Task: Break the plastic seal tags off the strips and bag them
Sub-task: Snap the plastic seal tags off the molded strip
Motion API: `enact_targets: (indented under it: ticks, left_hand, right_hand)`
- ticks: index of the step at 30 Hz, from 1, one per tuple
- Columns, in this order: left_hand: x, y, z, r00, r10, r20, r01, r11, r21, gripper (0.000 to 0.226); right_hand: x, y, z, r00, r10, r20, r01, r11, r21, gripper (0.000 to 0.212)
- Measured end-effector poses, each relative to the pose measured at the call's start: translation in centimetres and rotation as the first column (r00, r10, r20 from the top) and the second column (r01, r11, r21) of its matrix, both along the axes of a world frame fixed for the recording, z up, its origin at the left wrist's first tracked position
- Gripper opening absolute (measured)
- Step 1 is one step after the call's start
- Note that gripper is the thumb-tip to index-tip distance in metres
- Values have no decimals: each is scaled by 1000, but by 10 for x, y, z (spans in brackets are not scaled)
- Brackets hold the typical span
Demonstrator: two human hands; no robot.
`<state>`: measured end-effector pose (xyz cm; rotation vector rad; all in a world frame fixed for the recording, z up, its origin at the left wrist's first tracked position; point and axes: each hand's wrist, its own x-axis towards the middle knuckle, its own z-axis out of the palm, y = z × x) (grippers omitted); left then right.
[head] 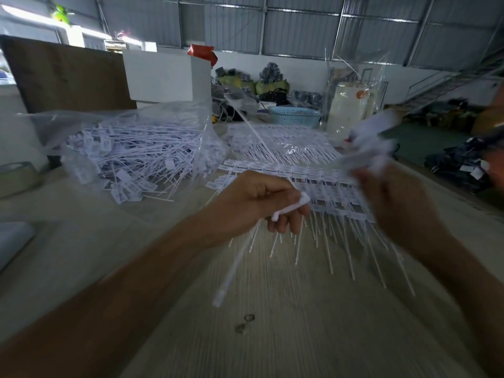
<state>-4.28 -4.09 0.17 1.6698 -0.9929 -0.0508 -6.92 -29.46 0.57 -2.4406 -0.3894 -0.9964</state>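
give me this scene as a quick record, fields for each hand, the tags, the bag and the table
left hand: left hand grips a bare white strip that hangs down toward the table
right hand: right hand holds a bunch of seal tags, blurred
tags on strips: rows of unbroken tags lie behind the hands
bag: clear plastic bag at left, full of loose tags, some spilled out
table: pale wood-grain table

Dim, backlit — motion blur, warped edges
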Motion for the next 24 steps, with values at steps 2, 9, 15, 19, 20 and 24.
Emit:
enact_targets:
  ticks: [2, 9, 15, 19, 20, 24]
  left_hand:
    - [4, 7, 3, 999, 51, 7, -50, 998, -30, 20]
    - [7, -15, -4, 893, 298, 337, -349, 932, 99, 27]
    - [2, -21, -6, 890, 349, 293, -350, 935, -50, 57]
    - [-2, -26, -6, 876, 381, 295, -364, 924, -114, 54]
    - [-3, -26, -6, 877, 373, 302, -354, 928, -116, 52]
    - [-3, -18, -3, 901, 285, 328, -267, 958, -100, 43]
  right_hand:
    - [-1, -26, 14, 999, 15, -52, 7, 918, 397, 36]
    - [-5, 34, -3, 885, 333, -325, -145, 862, 486, 39]
    - [-8, 56, -14, 758, 553, -345, -99, 622, 777, 47]
    - [-9, 57, -12, 650, 642, -407, -41, 564, 825, 37]
    - [-10, 57, -13, 624, 652, -431, -18, 564, 826, 38]
    - [-9, 52, -12, 597, 713, -368, -28, 477, 878, 39]
